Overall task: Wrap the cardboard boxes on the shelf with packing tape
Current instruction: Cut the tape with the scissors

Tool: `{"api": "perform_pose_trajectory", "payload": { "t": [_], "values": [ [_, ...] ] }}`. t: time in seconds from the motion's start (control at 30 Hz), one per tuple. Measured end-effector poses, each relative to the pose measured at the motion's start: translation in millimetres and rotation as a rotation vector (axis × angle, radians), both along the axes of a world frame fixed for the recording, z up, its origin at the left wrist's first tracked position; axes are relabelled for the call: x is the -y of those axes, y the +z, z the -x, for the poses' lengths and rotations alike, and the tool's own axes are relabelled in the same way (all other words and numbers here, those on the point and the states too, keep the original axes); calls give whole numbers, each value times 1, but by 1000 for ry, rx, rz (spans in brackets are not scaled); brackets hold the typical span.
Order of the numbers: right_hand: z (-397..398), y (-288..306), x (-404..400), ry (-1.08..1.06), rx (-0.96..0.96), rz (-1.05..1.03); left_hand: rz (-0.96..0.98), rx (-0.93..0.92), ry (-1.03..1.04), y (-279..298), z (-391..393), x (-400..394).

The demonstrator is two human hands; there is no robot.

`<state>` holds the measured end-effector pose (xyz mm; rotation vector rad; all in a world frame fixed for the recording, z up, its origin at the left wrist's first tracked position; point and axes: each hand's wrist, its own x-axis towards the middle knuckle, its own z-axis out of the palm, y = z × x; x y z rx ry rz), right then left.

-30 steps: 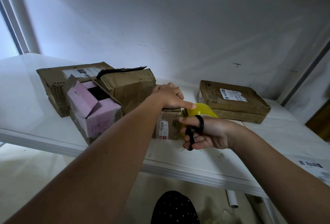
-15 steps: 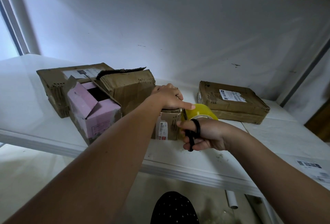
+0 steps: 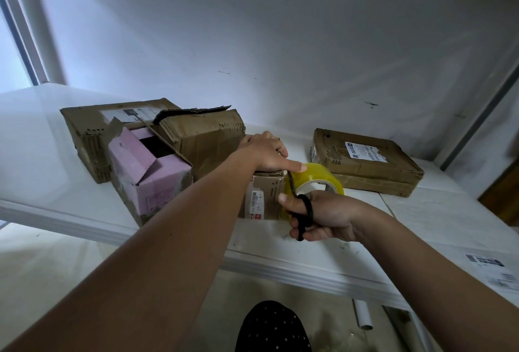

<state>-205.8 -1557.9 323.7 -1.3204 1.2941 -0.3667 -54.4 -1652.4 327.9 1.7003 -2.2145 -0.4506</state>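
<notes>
A small brown cardboard box (image 3: pixel 264 197) with a barcode label stands near the front of the white shelf (image 3: pixel 295 262). My left hand (image 3: pixel 266 152) lies on its top, index finger stretched out onto the yellow packing tape roll (image 3: pixel 317 180) beside it. My right hand (image 3: pixel 323 215) grips black scissors (image 3: pixel 302 208), thumb through one loop. The blades point up at the tape strip between the box and the roll.
Left of the small box are a pink box (image 3: pixel 151 177) with open flaps and two larger worn cardboard boxes (image 3: pixel 196 138). A flat taped parcel (image 3: pixel 365 163) lies at the right. A loose shipping label (image 3: pixel 494 270) lies at the shelf's right front.
My right hand has raised the scissors, so the blades now reach the tape strip next to the box. My left hand has stayed on the box top.
</notes>
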Motion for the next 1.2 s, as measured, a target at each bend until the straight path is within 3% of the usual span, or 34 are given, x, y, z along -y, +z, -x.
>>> {"api": "perform_pose_trajectory", "payload": {
  "t": [0.7,1.2],
  "values": [
    [16,9,-2,59,4,-18,5,19,6,0,2,-4],
    [46,26,-17,296,-140,-1,-54,30,50,9,2,-8]
  ]
}}
